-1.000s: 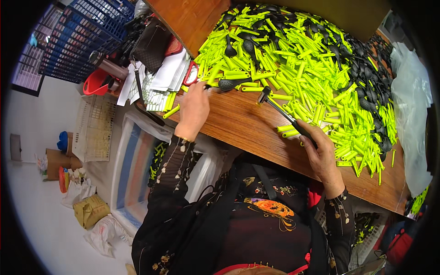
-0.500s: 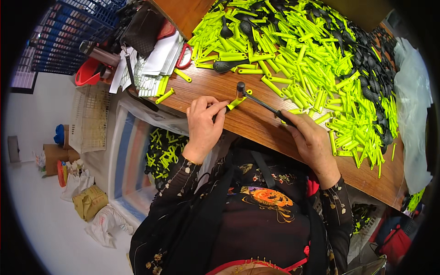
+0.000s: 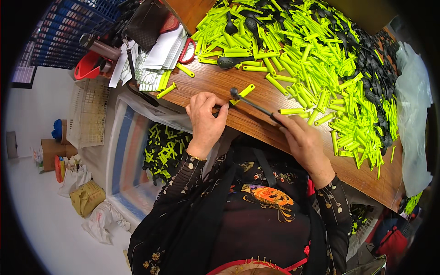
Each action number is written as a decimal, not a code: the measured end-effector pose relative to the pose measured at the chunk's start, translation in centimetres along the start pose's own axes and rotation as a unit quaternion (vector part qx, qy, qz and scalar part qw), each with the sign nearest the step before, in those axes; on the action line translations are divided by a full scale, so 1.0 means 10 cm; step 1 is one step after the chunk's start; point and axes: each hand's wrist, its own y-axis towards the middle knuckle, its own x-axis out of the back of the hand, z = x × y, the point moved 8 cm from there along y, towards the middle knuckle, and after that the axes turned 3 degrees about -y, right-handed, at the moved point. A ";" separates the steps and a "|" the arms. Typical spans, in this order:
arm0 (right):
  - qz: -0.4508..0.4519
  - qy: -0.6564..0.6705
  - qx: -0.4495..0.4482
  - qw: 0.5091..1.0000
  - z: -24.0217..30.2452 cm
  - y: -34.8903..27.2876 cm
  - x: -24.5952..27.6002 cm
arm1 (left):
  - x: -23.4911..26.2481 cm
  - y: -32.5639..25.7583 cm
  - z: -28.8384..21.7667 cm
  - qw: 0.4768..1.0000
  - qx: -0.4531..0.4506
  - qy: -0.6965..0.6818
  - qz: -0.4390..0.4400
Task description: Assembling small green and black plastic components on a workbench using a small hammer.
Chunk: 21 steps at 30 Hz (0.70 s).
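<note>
My left hand (image 3: pixel 206 121) pinches a short neon-yellow plastic handle (image 3: pixel 243 92) at the front edge of the wooden table (image 3: pixel 215 82). In my right hand (image 3: pixel 305 142) is a thin black utensil piece (image 3: pixel 254 106). Its round end meets the yellow handle between my two hands. Behind them a big heap of yellow handles (image 3: pixel 311 50) covers the table. Black spoon-shaped pieces (image 3: pixel 366 59) are mixed into the heap, mostly toward the far right.
A bin of joined black-and-yellow pieces (image 3: pixel 165 149) stands on the floor beside my left knee. Papers (image 3: pixel 156 55) and a red ring-shaped item (image 3: pixel 188 50) lie at the table's left end. Blue crates (image 3: pixel 59 36) stand far left, and a clear plastic bag (image 3: pixel 412 114) lies at the right.
My left hand has come back from the left of the table with a yellow handle. Both hands have drawn together at the table's front edge, bringing the handle to the black piece.
</note>
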 end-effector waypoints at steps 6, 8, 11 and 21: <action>-0.009 0.055 -0.015 0.998 0.04 0.07 0.02 | 0.00 0.00 0.01 1.000 0.015 -0.009 0.008; -0.043 0.056 0.001 0.998 0.08 0.01 0.03 | -0.01 0.00 0.02 1.000 0.023 -0.010 0.010; 0.049 -0.015 -0.020 0.998 0.10 -0.01 -0.18 | -0.02 -0.01 0.03 1.000 0.014 -0.005 0.004; 0.050 -0.021 -0.049 0.997 0.03 -0.02 -0.15 | 0.00 -0.02 0.03 1.000 0.009 -0.016 0.000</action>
